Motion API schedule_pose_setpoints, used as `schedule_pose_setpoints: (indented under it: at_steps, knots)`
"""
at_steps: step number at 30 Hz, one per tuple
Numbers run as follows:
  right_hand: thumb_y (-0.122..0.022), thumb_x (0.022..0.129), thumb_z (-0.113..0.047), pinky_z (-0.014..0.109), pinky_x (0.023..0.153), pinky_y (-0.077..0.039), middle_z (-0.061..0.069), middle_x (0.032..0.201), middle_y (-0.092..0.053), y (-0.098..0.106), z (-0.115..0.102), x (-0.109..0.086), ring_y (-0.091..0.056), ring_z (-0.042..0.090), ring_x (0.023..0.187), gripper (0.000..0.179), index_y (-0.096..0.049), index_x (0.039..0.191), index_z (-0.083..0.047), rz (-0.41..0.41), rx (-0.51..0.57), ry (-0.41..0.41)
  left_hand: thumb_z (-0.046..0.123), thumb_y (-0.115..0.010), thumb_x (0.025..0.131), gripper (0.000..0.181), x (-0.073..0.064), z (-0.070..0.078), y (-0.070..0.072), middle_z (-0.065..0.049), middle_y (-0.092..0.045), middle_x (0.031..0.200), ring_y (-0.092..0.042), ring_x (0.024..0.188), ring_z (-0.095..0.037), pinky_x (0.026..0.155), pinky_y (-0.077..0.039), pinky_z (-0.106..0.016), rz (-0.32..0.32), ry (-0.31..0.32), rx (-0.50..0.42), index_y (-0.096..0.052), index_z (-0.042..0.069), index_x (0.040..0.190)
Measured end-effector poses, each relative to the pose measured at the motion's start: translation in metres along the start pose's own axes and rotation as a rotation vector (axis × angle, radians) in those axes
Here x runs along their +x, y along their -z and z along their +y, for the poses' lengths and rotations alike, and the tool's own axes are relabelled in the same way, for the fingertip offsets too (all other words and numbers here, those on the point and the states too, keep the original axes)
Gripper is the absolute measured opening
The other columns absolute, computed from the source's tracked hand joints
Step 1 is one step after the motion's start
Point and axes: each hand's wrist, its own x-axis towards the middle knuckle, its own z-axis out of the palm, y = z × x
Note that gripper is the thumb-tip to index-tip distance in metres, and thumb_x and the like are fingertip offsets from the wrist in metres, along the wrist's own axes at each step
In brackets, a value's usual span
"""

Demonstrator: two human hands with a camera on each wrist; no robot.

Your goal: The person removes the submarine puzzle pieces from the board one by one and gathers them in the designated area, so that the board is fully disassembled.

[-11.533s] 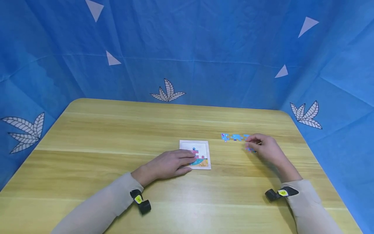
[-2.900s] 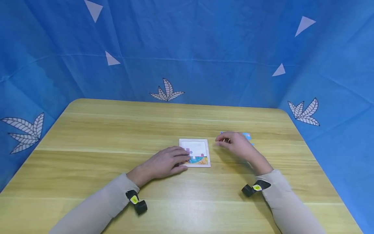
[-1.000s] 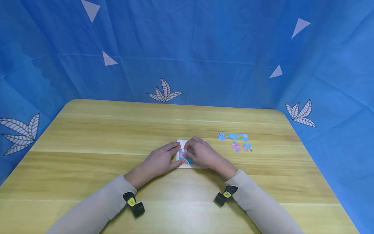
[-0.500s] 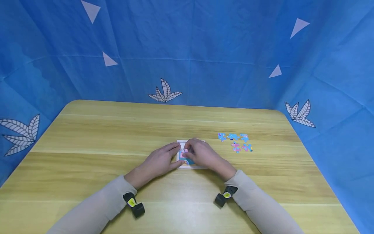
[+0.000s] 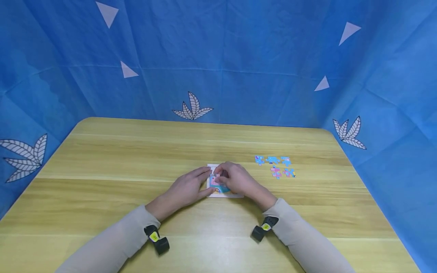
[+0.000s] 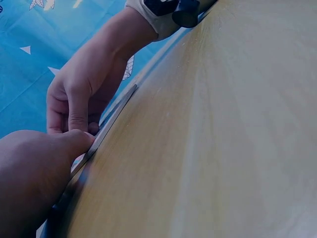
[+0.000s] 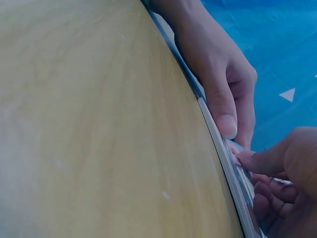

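Observation:
A small square jigsaw tray with a pale rim lies on the table, its lower part filled with a teal and orange picture. My left hand rests along the tray's left side, fingers extended over the upper left and thumb on the lower edge. Over the tray's middle, my right hand pinches a pinkish jigsaw piece between thumb and fingertips, low against the board. In the right wrist view the right thumb touches the picture surface close to the left thumb. Fingers hide the tray's upper right.
Several loose jigsaw pieces lie right of the tray: blue ones in a row, including a middle blue piece, and pink-and-blue ones below, such as a pink piece. The wooden table meets a blue cloth backdrop behind.
Earlier my right hand was by the loose pieces; it has since moved left onto the tray with a piece. Over the last second both hands stay nearly in place, right fingertips shifting slightly.

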Motion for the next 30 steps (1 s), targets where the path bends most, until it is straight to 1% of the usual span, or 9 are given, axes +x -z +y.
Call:
schedule_pose_setpoints:
  at_steps: [4,11,21,26,30]
  knots:
    - [-0.07,0.091,-0.01,0.025,0.065,-0.047,-0.006,0.08,-0.058,0.0016,0.0026,-0.0003,-0.053,0.01,0.073,0.005,-0.07,0.095,-0.013,-0.004,0.03,0.035,0.052,-0.061,0.093,0.066,0.0,0.0001,0.0,-0.013,-0.054,0.139,-0.055,0.125,-0.027,0.1,-0.048,-0.039,-0.003,-0.004,0.001,-0.057,0.002,0.136]
    - [-0.066,0.093,-0.008,0.026,0.068,-0.05,-0.007,0.08,-0.061,0.0051,0.0063,-0.001,-0.056,0.01,0.076,0.005,-0.068,0.094,-0.012,-0.05,0.079,0.086,0.051,-0.061,0.093,0.065,-0.0006,-0.0004,-0.0009,-0.013,-0.054,0.139,-0.054,0.125,-0.026,0.1,-0.048,-0.038,0.003,-0.014,0.008,-0.057,0.001,0.135]
    - [-0.065,0.094,-0.007,0.026,0.065,-0.048,-0.007,0.079,-0.061,0.0054,0.0071,-0.0019,-0.054,0.009,0.073,0.007,-0.066,0.092,-0.014,-0.048,0.068,0.102,0.05,-0.061,0.094,0.064,-0.0001,0.0006,-0.0004,-0.013,-0.055,0.138,-0.054,0.125,-0.026,0.098,-0.049,-0.039,0.012,-0.022,0.011,-0.058,0.001,0.134]
    - [-0.066,0.095,-0.013,0.025,0.062,-0.047,-0.007,0.079,-0.061,0.0052,0.0075,-0.0017,-0.054,0.009,0.07,0.003,-0.063,0.093,-0.013,-0.038,0.091,0.088,0.049,-0.062,0.094,0.063,-0.0005,0.0004,-0.0003,-0.013,-0.055,0.138,-0.055,0.124,-0.027,0.098,-0.05,-0.039,0.018,-0.025,0.006,-0.058,0.0,0.134]
    - [-0.065,0.096,-0.016,0.025,0.063,-0.048,-0.007,0.08,-0.062,0.0061,0.008,-0.0014,-0.055,0.009,0.071,0.005,-0.064,0.095,-0.011,-0.032,0.105,0.08,0.049,-0.061,0.094,0.064,-0.0004,0.0,-0.0004,-0.014,-0.055,0.138,-0.055,0.124,-0.027,0.099,-0.049,-0.039,0.016,-0.027,0.004,-0.058,-0.001,0.134]
